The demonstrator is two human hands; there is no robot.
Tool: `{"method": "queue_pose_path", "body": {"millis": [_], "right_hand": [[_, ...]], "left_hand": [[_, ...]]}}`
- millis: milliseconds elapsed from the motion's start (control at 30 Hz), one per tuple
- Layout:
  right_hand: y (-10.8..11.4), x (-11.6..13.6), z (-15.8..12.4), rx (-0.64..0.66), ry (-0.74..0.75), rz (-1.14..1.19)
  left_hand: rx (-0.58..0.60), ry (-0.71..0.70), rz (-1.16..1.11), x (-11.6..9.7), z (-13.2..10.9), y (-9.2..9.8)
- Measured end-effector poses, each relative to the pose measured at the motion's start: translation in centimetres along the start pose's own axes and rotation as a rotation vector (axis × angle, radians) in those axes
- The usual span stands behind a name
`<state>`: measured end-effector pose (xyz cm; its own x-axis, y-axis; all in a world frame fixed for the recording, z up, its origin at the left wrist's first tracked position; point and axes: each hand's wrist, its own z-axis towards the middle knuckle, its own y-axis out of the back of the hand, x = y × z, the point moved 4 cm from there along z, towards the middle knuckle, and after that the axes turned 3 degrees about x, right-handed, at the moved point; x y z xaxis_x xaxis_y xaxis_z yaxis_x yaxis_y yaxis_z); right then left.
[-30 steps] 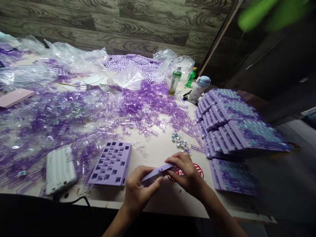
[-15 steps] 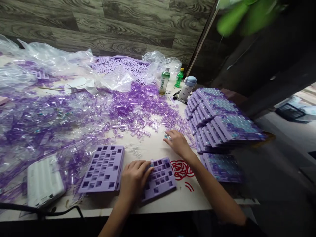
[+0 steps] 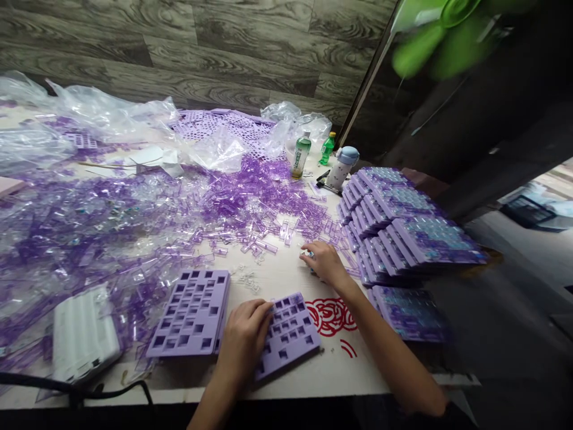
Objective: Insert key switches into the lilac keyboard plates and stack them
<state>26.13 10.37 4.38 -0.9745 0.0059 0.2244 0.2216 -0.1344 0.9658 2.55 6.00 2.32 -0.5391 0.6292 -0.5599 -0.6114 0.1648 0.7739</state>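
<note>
My left hand (image 3: 244, 340) lies over the left edge of a lilac perforated plate with square cutouts (image 3: 290, 334), which sits tilted on the table. Beside it, a second, similar plate (image 3: 190, 313) lies flat, not touched by my hand. My right hand (image 3: 324, 263) reaches forward with its fingertips down at a small cluster of keyboard switches (image 3: 308, 255), mostly hidden by the fingers. Whether those fingers pinch a switch is hard to see. Stacks of lilac plates with switches fitted (image 3: 394, 227) rise just beyond my right hand.
Translucent purple plastic strips (image 3: 250, 206) cover the table's left and middle, among plastic bags (image 3: 219, 149). A white ribbed block (image 3: 85, 334) and black cable (image 3: 76, 387) lie near the front edge. Green bottles (image 3: 301, 155) and a flask (image 3: 342, 167) stand behind. A red stamp (image 3: 331, 316) marks the table.
The plate lifted in both hands a second ago now lies on the table under my left hand. My right hand has moved forward to the switches. The view has shifted slightly.
</note>
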Motion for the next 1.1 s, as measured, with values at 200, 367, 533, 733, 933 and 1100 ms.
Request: {"method": "queue_pose_path", "body": {"millis": [200,367,533,733,933,1100], "right_hand": [[-0.4,1.6,0.7,-0.029,-0.009,0.04],[0.4,4.7,-2.0,0.063,0.112,0.559],[-0.7,7.6,-4.8,0.19,0.277,0.626],[-2.4,7.5,-5.2,0.195,0.222,0.397],[-2.5,7.2,-5.1,0.24,0.208,0.382],[-2.0,7.0,-5.1,0.26,0.24,0.31]], "left_hand": [[-0.03,0.052,-0.005,0.0,-0.4,0.2],[-0.015,0.093,-0.033,0.2,-0.4,0.0],[-0.015,0.121,-0.067,0.7,-0.6,-0.2],[-0.04,0.127,-0.09,0.8,-0.8,-0.2],[-0.055,0.127,-0.11,0.7,-0.8,-0.2],[-0.061,0.116,-0.125,0.8,-0.8,-0.3]]}}
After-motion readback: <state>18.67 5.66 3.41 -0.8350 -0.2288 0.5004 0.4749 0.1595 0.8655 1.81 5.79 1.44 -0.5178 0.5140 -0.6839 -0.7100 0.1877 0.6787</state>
